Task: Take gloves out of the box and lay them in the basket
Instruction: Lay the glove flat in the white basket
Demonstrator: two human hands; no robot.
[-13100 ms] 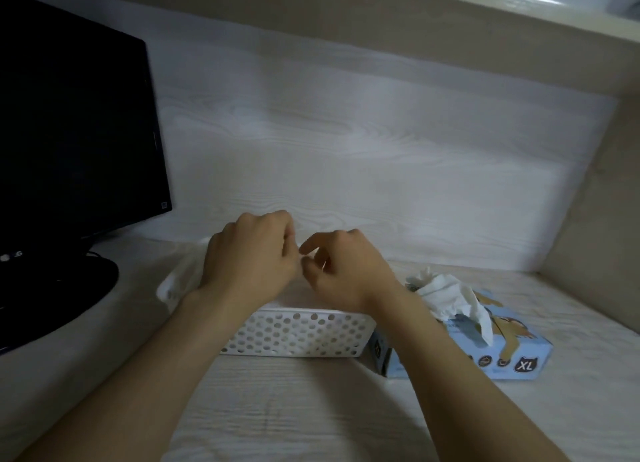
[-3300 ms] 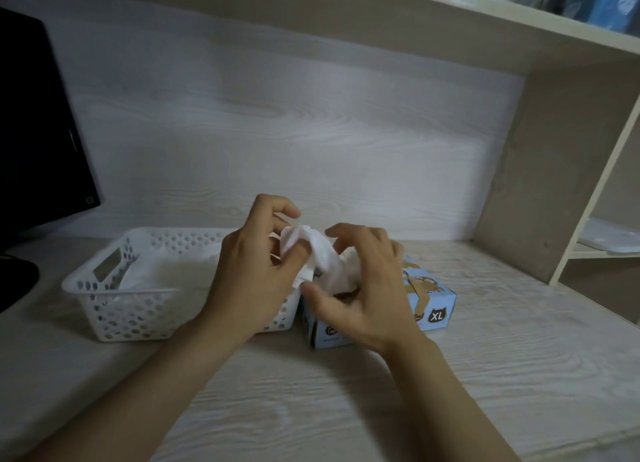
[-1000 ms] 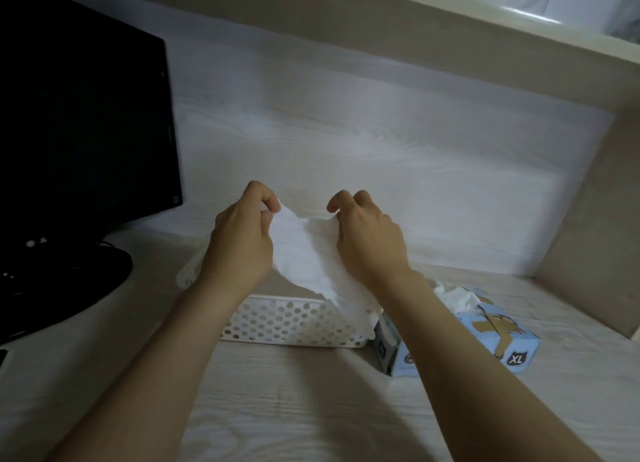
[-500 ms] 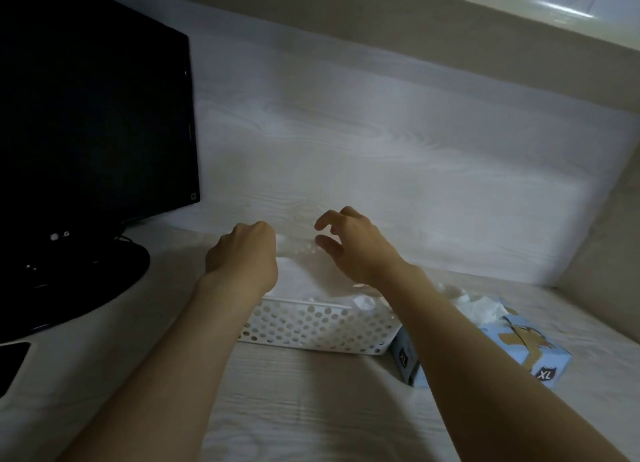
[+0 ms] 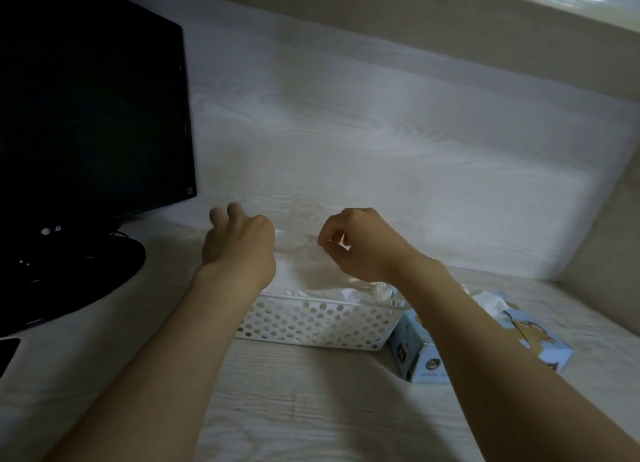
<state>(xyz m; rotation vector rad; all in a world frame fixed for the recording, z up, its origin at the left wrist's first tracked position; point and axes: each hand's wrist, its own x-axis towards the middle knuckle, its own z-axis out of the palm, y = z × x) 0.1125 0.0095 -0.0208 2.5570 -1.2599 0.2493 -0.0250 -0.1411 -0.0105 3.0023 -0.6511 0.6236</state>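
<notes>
Change at the fingers first: a second ago both hands held the thin white disposable glove [image 5: 298,267] stretched in the air above the basket. Now it is down and spread inside, so this one looks delivered.

Left hand [image 5: 239,250]: it was a fist half a second back. Now its fingers [image 5: 221,215] reach forward, half straightened and blurred, with nothing seen in them. I read that as let go.

Right hand [image 5: 363,246]: its fingers [image 5: 327,234] are curled in, the thumb close to the forefinger, and a small white patch shows through the loop. Can't tell whether that is a pinched glove edge or only background.

Both hands hover over the far half of the white perforated plastic basket [image 5: 311,319]. The glove lies flat between and beneath them, over other crumpled white gloves at the near right rim.

Just right of the basket, touching or almost touching it, is the pale blue cardboard glove box [image 5: 424,357]. A crumpled white glove tuft [image 5: 491,300] sticks out of its top and is probably the next one to pull.

Black flat monitor [image 5: 90,115] stands at far left on the pale wood-grain desk [image 5: 311,409].
</notes>
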